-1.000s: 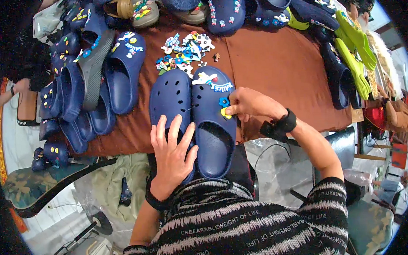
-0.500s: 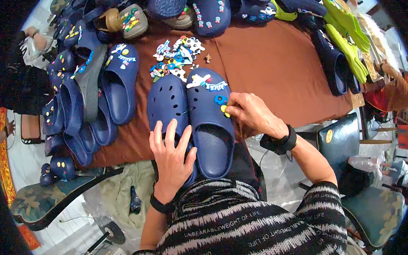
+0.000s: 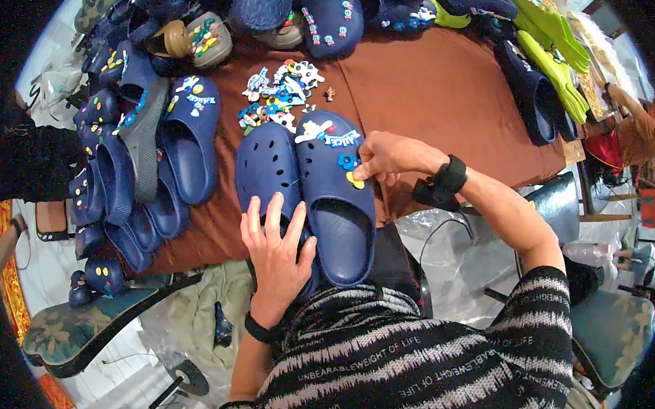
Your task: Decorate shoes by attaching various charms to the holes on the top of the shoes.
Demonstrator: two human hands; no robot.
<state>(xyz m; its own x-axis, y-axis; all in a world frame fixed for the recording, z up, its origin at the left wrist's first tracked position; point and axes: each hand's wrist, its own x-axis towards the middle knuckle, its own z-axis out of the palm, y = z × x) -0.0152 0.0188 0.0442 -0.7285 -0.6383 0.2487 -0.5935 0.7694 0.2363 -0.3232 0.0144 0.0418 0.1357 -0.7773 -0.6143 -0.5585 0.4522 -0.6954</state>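
Navy clog (image 3: pixel 330 184) with charms (image 3: pixel 341 141), right fingers (image 3: pixel 365 167) closed on yellow charm (image 3: pixel 355 180) (left fingers (image 3: pixel 274 212) spread over plain clog (image 3: pixel 265 167))

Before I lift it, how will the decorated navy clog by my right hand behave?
The decorated clog looks like moulded foam, so it's probably light. Its thick sides suggest it may flex but keep its shape. The raised charms could snag.
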